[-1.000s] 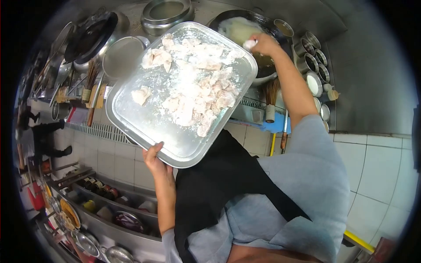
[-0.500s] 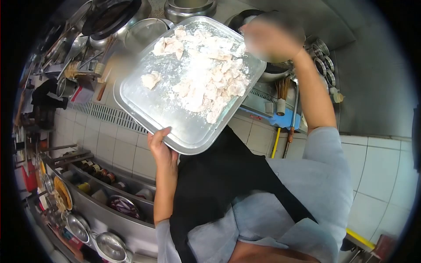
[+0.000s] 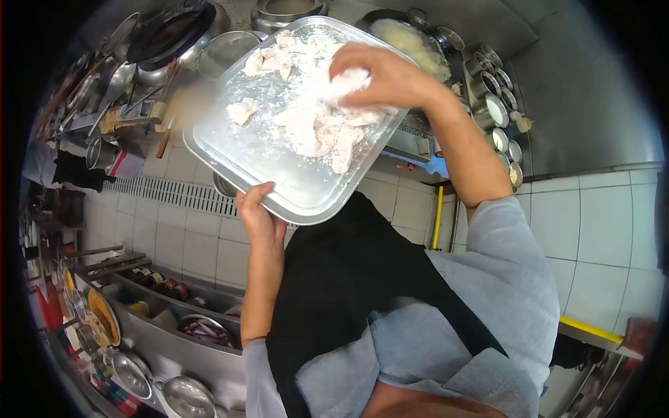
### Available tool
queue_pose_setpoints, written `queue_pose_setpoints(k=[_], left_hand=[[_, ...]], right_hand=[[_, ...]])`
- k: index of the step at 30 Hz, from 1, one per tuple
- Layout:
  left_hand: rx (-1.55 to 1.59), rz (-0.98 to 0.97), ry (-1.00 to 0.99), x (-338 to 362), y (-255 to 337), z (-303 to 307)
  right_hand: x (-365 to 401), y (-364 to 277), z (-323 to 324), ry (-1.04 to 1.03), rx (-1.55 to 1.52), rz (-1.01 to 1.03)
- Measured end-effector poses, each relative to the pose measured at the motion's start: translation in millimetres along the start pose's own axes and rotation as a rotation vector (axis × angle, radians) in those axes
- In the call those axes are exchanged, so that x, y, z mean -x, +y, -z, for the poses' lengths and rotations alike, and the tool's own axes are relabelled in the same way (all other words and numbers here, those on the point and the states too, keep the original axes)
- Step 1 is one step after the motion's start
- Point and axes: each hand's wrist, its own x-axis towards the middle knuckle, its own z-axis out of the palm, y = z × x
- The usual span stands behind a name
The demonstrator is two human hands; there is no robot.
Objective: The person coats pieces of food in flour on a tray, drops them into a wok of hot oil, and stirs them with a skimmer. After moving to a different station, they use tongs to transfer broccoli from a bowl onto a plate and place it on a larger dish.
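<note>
A rectangular metal tray (image 3: 226, 153) is tilted in front of me. My left hand (image 3: 259, 217) grips its near edge, thumb on top and the other fingers underneath. White flour dusts the tray, and flour-coated pieces (image 3: 317, 132), perhaps meat, are heaped on its right side. A smaller cluster of pieces (image 3: 272, 61) lies toward the far corner, and one single coated piece (image 3: 242, 111) sits apart on the left. Over the heap, my right hand (image 3: 383, 76) curls its fingers around a whitish floured clump. Its exact contents are partly hidden by the fingers.
Beyond the tray's far right side is a pan with pale yellowish, frothy contents (image 3: 411, 47). Several metal cups (image 3: 496, 108) line the right wall. Ladles (image 3: 118, 80) and strainers crowd the far left. A steel counter with a bowl of purplish slices (image 3: 205, 329) stands at lower left.
My right hand has come from above the pan back over the tray and into the floured heap. The pile looks smaller, and the tray sits slightly higher in view.
</note>
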Motion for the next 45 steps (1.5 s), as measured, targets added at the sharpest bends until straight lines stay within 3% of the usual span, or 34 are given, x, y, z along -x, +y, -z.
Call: queue_pose_setpoints(k=[4, 6, 7, 9, 10, 12, 13, 16, 21, 23, 24, 26, 28, 32, 33, 35, 38, 40, 42, 43, 45], left_hand=[[-0.016, -0.015, -0.030, 1, 3, 7], [-0.014, -0.003, -0.038, 0, 5, 6], [-0.007, 0.005, -0.037, -1, 5, 6], [-0.026, 0.036, -0.021, -5, 6, 9], [-0.032, 0.047, -0.040, -6, 7, 5], [-0.019, 0.021, -0.040, -5, 7, -3], [-0.026, 0.029, -0.021, -8, 5, -2], [-0.070, 0.015, 0.030, -14, 1, 0], [-0.058, 0.022, 0.029, -25, -9, 11], [-0.070, 0.029, 0.040, -26, -9, 9], [-0.070, 0.025, 0.044, -25, -9, 7], [-0.089, 0.027, 0.131, -23, -10, 2], [-0.105, 0.009, 0.168, -24, -16, 6], [-0.076, -0.028, 0.205, -20, -19, -5], [-0.107, -0.057, 0.205, -21, -21, -4], [-0.110, -0.044, 0.215, -22, -22, 1], [-0.135, -0.010, 0.269, -19, -25, 2], [-0.112, -0.040, 0.180, -17, -26, 8], [-0.113, -0.036, 0.188, -17, -27, 1], [-0.108, -0.035, 0.206, -14, -26, 0], [-0.109, -0.033, 0.211, -13, -25, -2]], right_hand=[[-5, 2, 6, 0.027, -0.001, -0.029], [-9, 5, 1, -0.035, -0.170, -0.246], [-14, 17, -4, -0.033, -0.159, -0.245], [-17, 45, -24, -0.091, 0.092, 0.056], [-15, 36, -21, -0.077, 0.099, 0.040], [-10, 14, -15, -0.045, -0.334, -0.319], [-10, 12, -12, -0.089, -0.330, -0.372], [-8, 36, -14, 0.022, -0.431, -0.349], [3, 39, 9, -0.001, -0.333, -0.413], [13, 74, 18, 0.259, -0.358, -0.297], [20, 95, 24, 0.256, -0.361, -0.293], [41, 140, 38, 0.413, -0.498, -0.395], [61, 173, 53, 0.441, -0.425, -0.605], [87, 285, 44, 0.373, -0.205, -0.915], [85, 305, 43, 0.365, -0.209, -0.902], [79, 338, 46, 0.138, 0.120, -1.022], [75, 396, 67, 0.203, 0.369, -0.871], [70, 420, 96, 0.296, 0.390, -0.847], [68, 416, 117, 0.613, 0.869, -0.528], [61, 394, 127, 0.606, 0.868, -0.524], [46, 309, 140, 0.614, 0.286, -0.656]])
